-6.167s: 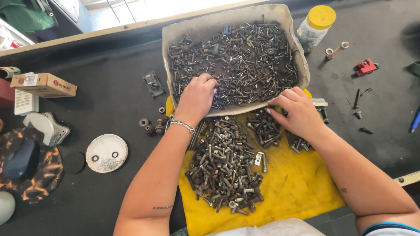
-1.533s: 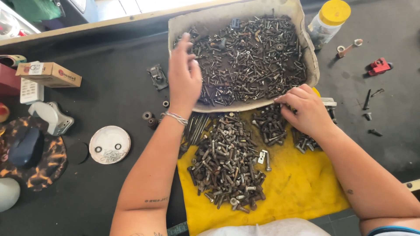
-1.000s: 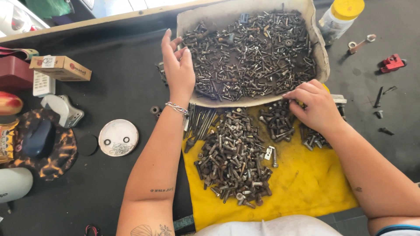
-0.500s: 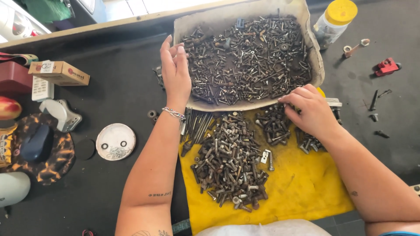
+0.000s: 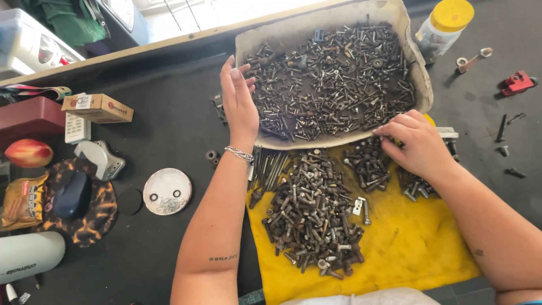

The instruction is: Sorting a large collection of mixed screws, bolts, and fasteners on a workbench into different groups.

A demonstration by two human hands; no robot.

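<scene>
Screws and bolts (image 5: 333,85), dark and mixed in size, fill a shallow grey tray (image 5: 420,79) that sits at the far side of the black worktop (image 5: 169,141), its near edge overlapping a yellow cloth (image 5: 406,243). On the cloth lie sorted heaps: a large pile of bolts (image 5: 310,217) in the middle, a row of long thin screws (image 5: 268,166) just left of it, and a smaller pile of short screws (image 5: 367,164) to the right.

The left hand (image 5: 240,104) rests at the tray's left rim, fingers straight and loose, gripping nothing; a chain bracelet (image 5: 240,153) circles the wrist. The right hand (image 5: 418,141) lies over the small pile at the tray's near edge, fingers curled down onto the screws; whether it pinches one cannot be told.

A yellow-lidded jar (image 5: 446,25) stands just right of the tray, with a red clamp-like part (image 5: 516,83) farther right. Left of the arms lie a round white lid (image 5: 167,191), a small cardboard box (image 5: 99,107), a computer mouse (image 5: 70,195) on a patterned pad, and an apple (image 5: 28,152).
</scene>
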